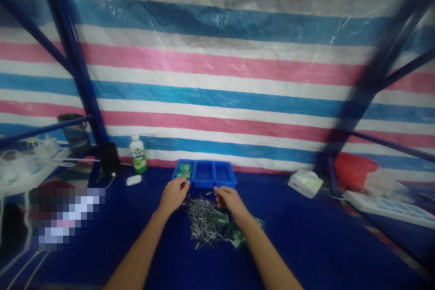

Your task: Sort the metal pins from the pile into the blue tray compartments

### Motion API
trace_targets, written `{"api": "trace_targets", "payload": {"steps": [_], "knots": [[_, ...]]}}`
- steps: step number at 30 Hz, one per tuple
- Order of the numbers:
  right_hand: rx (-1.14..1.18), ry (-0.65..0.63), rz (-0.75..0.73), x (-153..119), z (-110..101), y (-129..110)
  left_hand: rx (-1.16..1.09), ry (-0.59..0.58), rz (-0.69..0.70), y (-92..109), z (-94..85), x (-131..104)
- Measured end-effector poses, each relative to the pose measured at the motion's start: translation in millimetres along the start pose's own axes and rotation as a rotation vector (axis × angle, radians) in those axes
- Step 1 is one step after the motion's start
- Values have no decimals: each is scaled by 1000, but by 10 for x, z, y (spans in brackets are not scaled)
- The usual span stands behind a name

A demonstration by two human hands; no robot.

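A heap of thin grey metal pins (204, 219) lies on the blue table cover (306, 244), with small green packets (238, 232) at its right side. My left hand (174, 194) hovers at the heap's upper left, fingers pinched near the first bin; what it pinches is too small to tell. My right hand (228, 199) rests at the heap's upper right, fingers curled around something small that I cannot make out. Behind both hands stand three joined blue bins (204, 174); the left bin holds green packets (184, 171), the other two look bare.
A green-labelled bottle (137, 154), a white case (133, 180) and a black box (109, 158) stand at the back left. A tissue box (305, 183) and a red bag (353, 171) sit right. Blue frame poles (73, 63) rise on both sides before a striped tarp (217, 63).
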State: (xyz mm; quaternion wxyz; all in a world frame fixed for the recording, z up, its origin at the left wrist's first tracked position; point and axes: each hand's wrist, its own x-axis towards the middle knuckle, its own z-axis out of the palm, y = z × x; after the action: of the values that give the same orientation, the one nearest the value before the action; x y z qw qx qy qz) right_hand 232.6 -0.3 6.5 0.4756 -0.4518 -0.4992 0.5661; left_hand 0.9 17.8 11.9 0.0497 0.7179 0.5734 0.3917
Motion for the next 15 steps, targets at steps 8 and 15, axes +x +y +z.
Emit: {"api": "trace_targets", "payload": {"steps": [8,15], "knots": [[-433,-155,-258,-128,-203,-135,-19,-18,23,12,-3,-7],[-963,-200,-176,-180,-440,-32,-55,-76,48,47,15,-26]]}}
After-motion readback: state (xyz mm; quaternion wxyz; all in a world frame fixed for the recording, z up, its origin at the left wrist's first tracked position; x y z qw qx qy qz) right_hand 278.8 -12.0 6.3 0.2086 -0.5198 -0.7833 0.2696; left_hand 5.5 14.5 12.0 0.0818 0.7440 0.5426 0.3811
